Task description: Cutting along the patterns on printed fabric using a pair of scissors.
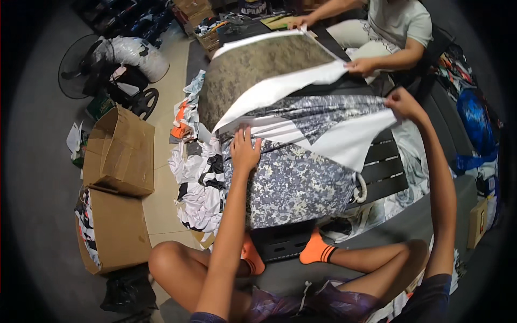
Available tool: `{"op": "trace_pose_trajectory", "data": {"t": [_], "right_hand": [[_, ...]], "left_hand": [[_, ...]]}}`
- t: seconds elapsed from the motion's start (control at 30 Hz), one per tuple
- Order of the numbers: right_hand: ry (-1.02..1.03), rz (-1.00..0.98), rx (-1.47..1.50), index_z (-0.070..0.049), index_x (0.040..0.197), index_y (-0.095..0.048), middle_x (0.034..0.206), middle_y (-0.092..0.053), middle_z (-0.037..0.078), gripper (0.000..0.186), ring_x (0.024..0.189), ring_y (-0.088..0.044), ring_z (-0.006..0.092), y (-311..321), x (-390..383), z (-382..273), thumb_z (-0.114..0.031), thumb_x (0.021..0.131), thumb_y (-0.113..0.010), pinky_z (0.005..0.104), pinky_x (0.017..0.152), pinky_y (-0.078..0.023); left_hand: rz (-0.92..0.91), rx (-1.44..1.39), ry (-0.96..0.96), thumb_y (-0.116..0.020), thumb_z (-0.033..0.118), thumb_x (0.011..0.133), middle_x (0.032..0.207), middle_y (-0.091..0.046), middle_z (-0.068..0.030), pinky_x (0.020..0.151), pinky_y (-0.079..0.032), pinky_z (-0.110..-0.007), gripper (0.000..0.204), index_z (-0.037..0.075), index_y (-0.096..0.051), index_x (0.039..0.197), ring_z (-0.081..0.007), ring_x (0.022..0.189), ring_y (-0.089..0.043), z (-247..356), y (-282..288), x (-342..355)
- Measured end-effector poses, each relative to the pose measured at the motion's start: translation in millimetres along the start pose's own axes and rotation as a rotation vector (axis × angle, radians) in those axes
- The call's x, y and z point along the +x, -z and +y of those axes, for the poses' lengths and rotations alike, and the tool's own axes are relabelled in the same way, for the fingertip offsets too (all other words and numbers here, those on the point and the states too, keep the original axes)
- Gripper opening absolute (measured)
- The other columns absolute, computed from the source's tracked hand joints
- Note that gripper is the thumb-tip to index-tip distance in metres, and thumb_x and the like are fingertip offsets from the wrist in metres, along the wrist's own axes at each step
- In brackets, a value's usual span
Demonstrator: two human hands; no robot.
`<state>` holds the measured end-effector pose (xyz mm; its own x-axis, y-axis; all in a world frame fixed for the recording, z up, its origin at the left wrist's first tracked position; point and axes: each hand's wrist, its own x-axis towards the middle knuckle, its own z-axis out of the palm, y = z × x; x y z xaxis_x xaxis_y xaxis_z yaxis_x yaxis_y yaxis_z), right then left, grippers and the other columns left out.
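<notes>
My left hand (245,151) lies with fingers outstretched on the left part of a grey digital-camouflage fabric piece (293,185), at a white-backed fold. My right hand (401,105) pinches the far right end of the upper grey camouflage layer (344,107), its white underside (347,142) showing below. Beyond lies an olive-brown camouflage piece (258,59) with white edging. A cream cord loop (360,191) hangs at the lower right of the grey piece.
A co-worker (390,27) holds the olive piece. Slatted black table (383,170) under the fabric; scraps (191,204) at left. Cardboard boxes (116,226), a wrapped bundle (148,62) and a fan (75,67) on the left; blue bags (474,124) on the right. My legs are below.
</notes>
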<state>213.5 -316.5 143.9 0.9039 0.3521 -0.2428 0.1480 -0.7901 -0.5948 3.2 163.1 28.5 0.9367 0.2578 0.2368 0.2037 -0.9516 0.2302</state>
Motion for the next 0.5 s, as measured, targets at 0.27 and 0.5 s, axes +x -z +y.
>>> {"op": "trace_pose_trajectory", "data": {"t": [0.27,0.5], "right_hand": [[0.045,0.086,0.454,0.000,0.084,-0.062,0.066,-0.056,-0.003,0.015,0.059,-0.049,0.0056,-71,-183,-25,-0.014,0.089,-0.061,0.0253,0.051,-0.039],[-0.217,0.069,0.623,-0.001,0.084,-0.061,0.063,-0.054,-0.002,0.013,0.051,-0.045,0.0046,-123,-257,15,-0.014,0.089,-0.061,0.0234,0.044,-0.035]], "left_hand": [[-0.182,-0.138,-0.098,-0.053,0.040,0.088,0.148,-0.036,-0.0200,0.112,-0.028,-0.043,0.061,0.005,-0.045,0.137,-0.0378,0.137,-0.033,0,-27,71],[-0.329,-0.139,-0.313,-0.056,0.044,0.085,0.147,-0.036,-0.0226,0.113,-0.028,-0.045,0.067,0.007,-0.044,0.140,-0.0382,0.139,-0.029,106,-54,76]]}}
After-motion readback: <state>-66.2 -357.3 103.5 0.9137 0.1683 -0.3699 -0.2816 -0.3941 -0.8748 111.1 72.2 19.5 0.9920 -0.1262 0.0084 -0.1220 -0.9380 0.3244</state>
